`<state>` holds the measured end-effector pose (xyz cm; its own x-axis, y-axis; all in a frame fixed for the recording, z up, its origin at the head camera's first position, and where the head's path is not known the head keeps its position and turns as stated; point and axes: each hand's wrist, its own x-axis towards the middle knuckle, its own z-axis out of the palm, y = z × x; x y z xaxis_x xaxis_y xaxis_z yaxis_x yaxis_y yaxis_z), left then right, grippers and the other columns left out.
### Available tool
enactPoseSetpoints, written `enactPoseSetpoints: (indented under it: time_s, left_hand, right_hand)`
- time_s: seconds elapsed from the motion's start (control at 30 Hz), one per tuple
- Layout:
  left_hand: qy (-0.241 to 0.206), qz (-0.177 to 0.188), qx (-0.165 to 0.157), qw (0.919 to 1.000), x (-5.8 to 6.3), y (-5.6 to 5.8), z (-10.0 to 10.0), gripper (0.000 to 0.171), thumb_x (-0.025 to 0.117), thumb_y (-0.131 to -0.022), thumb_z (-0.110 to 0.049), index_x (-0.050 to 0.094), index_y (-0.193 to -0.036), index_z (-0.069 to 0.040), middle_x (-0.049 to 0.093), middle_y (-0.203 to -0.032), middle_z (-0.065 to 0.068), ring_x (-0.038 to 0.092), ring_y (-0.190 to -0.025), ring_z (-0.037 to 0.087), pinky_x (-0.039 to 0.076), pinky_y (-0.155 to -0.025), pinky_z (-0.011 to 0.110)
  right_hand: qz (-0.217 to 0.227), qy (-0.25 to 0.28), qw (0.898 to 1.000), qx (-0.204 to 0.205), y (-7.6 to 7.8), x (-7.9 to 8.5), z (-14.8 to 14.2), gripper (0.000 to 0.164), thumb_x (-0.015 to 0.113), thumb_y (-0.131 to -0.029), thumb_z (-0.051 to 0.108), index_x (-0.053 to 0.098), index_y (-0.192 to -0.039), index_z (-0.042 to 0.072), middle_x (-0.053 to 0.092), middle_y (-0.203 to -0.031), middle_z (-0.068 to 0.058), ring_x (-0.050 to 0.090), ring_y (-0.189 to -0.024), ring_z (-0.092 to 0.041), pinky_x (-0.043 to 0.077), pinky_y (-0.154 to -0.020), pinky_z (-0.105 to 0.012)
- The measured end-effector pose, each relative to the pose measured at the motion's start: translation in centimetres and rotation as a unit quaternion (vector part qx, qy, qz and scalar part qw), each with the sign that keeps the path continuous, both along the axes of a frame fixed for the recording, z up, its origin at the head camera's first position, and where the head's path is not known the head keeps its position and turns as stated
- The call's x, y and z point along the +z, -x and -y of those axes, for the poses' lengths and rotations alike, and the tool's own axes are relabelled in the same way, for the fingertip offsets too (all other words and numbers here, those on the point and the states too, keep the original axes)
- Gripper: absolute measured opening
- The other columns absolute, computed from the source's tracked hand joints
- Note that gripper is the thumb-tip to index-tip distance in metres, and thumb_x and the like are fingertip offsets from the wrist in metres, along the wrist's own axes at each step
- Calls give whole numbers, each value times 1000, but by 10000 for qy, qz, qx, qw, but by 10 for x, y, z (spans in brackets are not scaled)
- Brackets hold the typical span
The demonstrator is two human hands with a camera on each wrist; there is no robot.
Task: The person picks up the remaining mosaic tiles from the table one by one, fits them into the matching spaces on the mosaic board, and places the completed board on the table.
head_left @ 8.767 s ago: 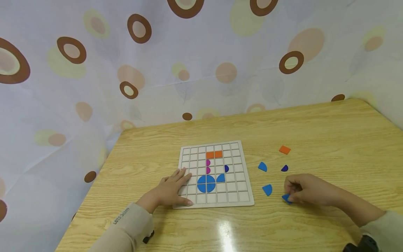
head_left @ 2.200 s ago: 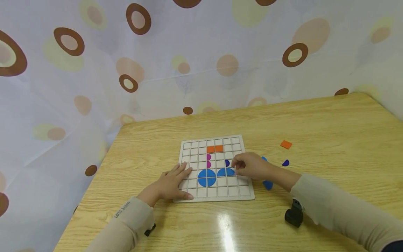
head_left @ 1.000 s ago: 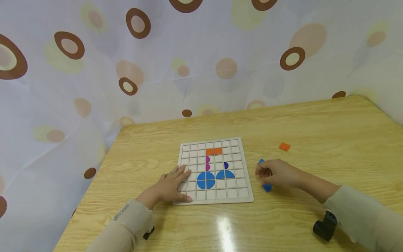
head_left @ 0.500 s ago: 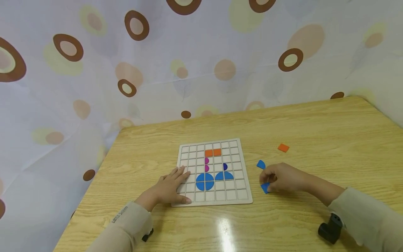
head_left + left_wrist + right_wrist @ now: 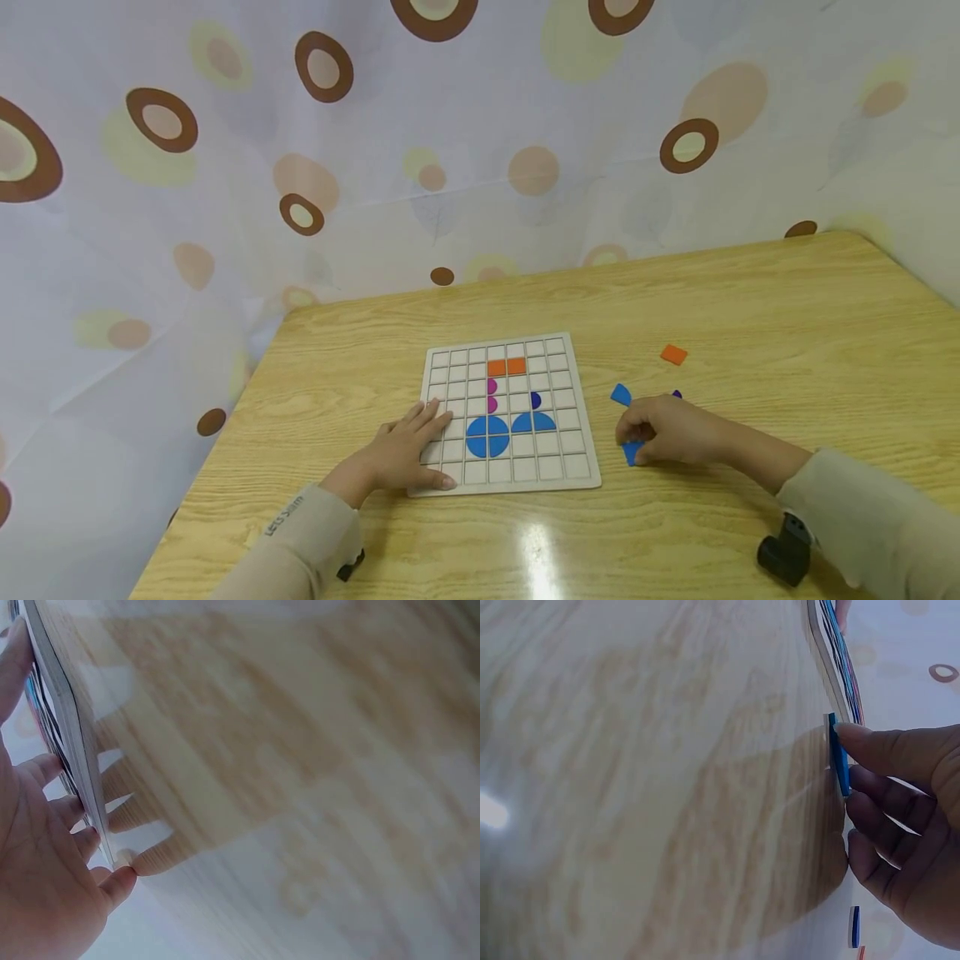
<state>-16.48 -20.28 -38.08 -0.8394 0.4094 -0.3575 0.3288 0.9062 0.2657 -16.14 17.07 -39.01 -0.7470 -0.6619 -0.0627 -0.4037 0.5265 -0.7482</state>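
Observation:
A white square grid board lies on the table. On it are a blue circle of quarter pieces, a blue half circle, two orange squares, two magenta half circles and a dark blue half circle. My left hand rests with spread fingers over the board's left edge. Beyond the right edge, my right hand pinches a blue quarter-circle tile at the table surface. In the right wrist view, thumb and fingers touch opposite ends of this tile.
Loose on the table to the right lie another blue quarter-circle tile, an orange tile and a dark blue piece mostly behind my right hand. A patterned cloth hangs behind the wooden table.
One blue quarter circle was carried from the right and set into the board, forming the half circle. My right hand then came back to another quarter-circle tile. The left hand stayed put.

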Motion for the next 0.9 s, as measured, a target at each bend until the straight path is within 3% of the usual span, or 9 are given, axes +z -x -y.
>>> enactPoseSetpoints:
  time_s: [0.9]
  left_hand:
    - [14,-1,6,10000,-2,1,1,90,67,-74,-53,24,-146,-20,9,-154,4,4,-141,26,15,-105,59]
  right_hand:
    - [225,-170,9992,-299,0,3,4,19,71,-75,5,54,-79,9,51,-75,2,47,-70,-9,43,-61,-21]
